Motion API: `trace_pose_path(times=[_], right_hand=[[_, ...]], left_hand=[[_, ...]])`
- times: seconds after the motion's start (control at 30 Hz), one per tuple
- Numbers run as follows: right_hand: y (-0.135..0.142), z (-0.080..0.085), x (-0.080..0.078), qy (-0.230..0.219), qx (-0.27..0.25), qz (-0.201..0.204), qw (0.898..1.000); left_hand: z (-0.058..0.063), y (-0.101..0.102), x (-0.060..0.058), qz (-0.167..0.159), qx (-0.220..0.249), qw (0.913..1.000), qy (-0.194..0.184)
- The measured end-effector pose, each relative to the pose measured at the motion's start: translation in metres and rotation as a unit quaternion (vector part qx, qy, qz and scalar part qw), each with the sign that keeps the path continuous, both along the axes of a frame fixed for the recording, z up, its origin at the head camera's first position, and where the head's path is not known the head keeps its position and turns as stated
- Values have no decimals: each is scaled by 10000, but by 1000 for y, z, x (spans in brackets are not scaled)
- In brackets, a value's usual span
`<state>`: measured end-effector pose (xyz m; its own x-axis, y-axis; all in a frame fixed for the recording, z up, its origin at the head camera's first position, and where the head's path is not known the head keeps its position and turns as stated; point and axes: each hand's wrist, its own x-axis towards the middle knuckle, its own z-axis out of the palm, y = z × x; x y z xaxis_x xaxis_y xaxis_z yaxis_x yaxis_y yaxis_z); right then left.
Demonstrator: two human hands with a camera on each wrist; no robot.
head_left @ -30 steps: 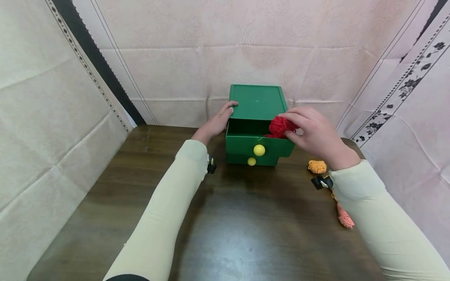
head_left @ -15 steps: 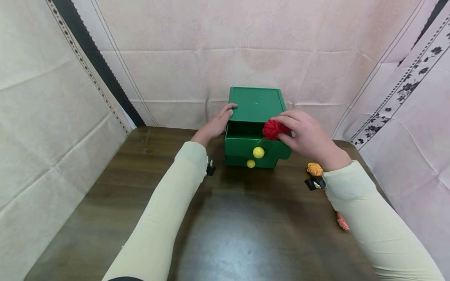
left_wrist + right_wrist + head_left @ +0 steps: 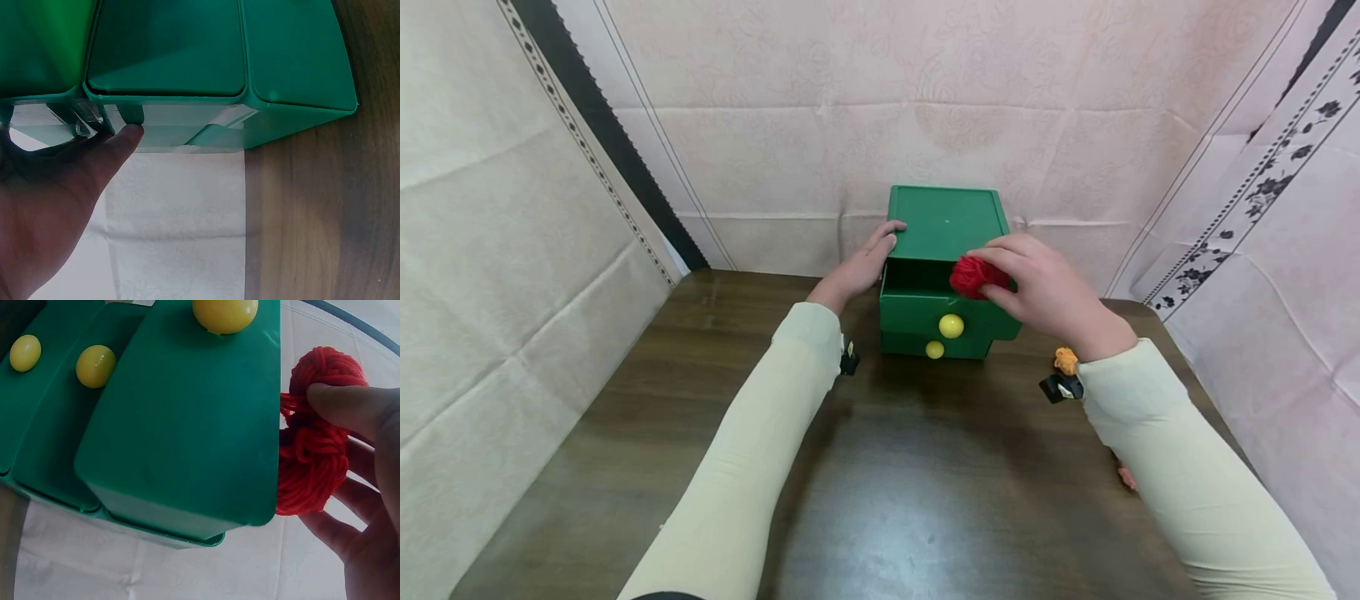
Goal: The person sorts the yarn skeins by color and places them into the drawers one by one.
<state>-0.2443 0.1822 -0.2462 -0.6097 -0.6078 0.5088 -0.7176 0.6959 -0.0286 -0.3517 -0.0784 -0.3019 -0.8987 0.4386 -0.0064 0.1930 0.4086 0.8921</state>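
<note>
A small green drawer cabinet [image 3: 951, 221] stands by the back wall, its top drawer [image 3: 906, 308] pulled out. My left hand [image 3: 863, 265] rests against the cabinet's left side, fingertips at the top edge; the left wrist view has the thumb [image 3: 122, 147] pressed to that side. Over the drawer's right part, my right hand [image 3: 1041, 287] pinches a skein of red yarn [image 3: 972, 277] between thumb and fingers. The right wrist view shows this skein as two lobes with strands tied at the middle, partly behind the drawer front [image 3: 187, 425].
Yellow knobs [image 3: 951, 326] project from the drawer fronts. On the brown wooden table [image 3: 887, 500], orange yarn [image 3: 1065, 361] and pink yarn [image 3: 1126, 476] lie at the right, partly hidden by the right arm. Pale cloth walls [image 3: 850, 150] enclose the back and sides.
The right hand has shifted left with the red yarn, from the drawer's right edge further over its opening. The right sleeve now hides more of the orange and pink yarn. The left hand has stayed put.
</note>
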Motion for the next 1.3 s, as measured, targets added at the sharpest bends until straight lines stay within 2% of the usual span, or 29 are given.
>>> trace_pose_path(times=[0.1,0.2,0.47,0.6,0.97,1.3], right_hand=[[-3,0,-1,-154,48,-1,9999],[-7,0,-2,-311,78,-14,9995],[-15,0,-6,-525,82,6,9986],[-19,1,-8,-623,105,-72,9980],[-29,1,-10,-788,165,-76,9967],[-35,1,-11,-890,259,-84,9957]], left_hand=[[-6,-1,-4,56,3,10000,68],[-6,-1,-4,85,3,10000,27],[16,1,17,-3,-68,9999,-125],[19,1,20,-53,-119,9999,-51],[17,2,18,-22,-86,9999,-50],[-6,0,-7,91,-15,10000,36]])
